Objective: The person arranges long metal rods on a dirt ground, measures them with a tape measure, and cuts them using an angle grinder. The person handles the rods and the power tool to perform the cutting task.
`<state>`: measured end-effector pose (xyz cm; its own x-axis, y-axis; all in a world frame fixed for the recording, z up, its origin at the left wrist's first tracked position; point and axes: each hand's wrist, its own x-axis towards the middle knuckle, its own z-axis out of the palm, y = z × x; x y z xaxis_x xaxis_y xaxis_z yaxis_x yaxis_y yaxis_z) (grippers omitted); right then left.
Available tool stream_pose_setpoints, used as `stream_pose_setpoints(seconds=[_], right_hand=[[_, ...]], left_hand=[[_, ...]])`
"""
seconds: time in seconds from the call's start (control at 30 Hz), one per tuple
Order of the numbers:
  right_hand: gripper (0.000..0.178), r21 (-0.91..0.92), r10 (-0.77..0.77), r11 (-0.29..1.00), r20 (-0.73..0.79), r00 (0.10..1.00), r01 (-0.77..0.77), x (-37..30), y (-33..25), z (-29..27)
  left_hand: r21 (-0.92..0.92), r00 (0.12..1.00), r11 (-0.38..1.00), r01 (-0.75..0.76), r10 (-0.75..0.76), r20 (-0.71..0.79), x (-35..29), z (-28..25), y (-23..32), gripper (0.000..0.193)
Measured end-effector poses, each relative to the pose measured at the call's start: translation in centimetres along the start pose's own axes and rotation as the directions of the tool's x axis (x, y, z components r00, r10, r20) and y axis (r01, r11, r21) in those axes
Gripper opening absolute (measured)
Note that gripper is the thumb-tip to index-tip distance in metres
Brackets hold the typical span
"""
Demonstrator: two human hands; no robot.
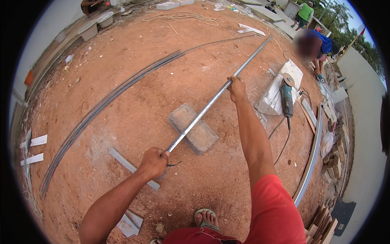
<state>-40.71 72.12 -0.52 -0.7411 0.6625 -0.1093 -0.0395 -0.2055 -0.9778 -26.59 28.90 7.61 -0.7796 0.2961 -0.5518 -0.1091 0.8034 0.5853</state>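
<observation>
A long, thin silver metal pipe (pixel 208 105) slants from near left to far right in front of me. My left hand (pixel 154 163) is closed round its near end, with a short dark strip (pixel 174 164) poking out beside the fingers. Farther along, near the middle, my right hand (pixel 237 88) grips the same pipe with fingers wrapped. Under the pipe, between my hands, a rough grey concrete block (pixel 201 137) lies on the reddish soil; whether the two touch, I cannot tell.
An angle grinder (pixel 287 97) rests on a white slab (pixel 270 97) at right, its cable trailing. Long grey rods (pixel 118 90) curve across the left. A flat metal strip (pixel 130 166) lies near my left hand. At far right a co-worker (pixel 310 44) bends down beside stacked bricks and boards.
</observation>
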Motion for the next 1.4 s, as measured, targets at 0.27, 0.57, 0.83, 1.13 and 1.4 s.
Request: stream_pose_setpoints(seconds=[0.27,0.57,0.83,1.13,1.4], right_hand=[[0.019,0.035,0.004,0.999,-0.031,1.0,-0.003,-0.09,0.06,0.03],[0.019,0.043,-0.001,0.999,-0.014,1.0,0.002,0.09,0.08,-0.04],[0.019,0.014,-0.005,1.0,0.009,1.0,0.005,-0.09,-0.04,0.06],[0.017,0.013,-0.016,1.0,-0.008,1.0,0.016,-0.11,0.23,0.21],[0.019,0.014,-0.016,1.0,-0.004,1.0,0.016,0.12,0.32,-0.1]], left_hand=[[-0.003,1.0,1.0,0.025,-0.025,0.016,-0.04,-0.12,0.27,0.04],[0.004,1.0,1.0,0.009,-0.009,0.005,0.12,0.13,0.04,0.04],[-0.023,1.0,1.0,0.017,-0.017,0.005,0.07,0.11,-0.2,0.04],[-0.027,1.0,1.0,0.008,-0.008,-0.004,-0.19,0.0,-0.31,0.04],[-0.009,1.0,1.0,0.024,-0.024,0.014,-0.26,-0.25,0.14,0.039]])
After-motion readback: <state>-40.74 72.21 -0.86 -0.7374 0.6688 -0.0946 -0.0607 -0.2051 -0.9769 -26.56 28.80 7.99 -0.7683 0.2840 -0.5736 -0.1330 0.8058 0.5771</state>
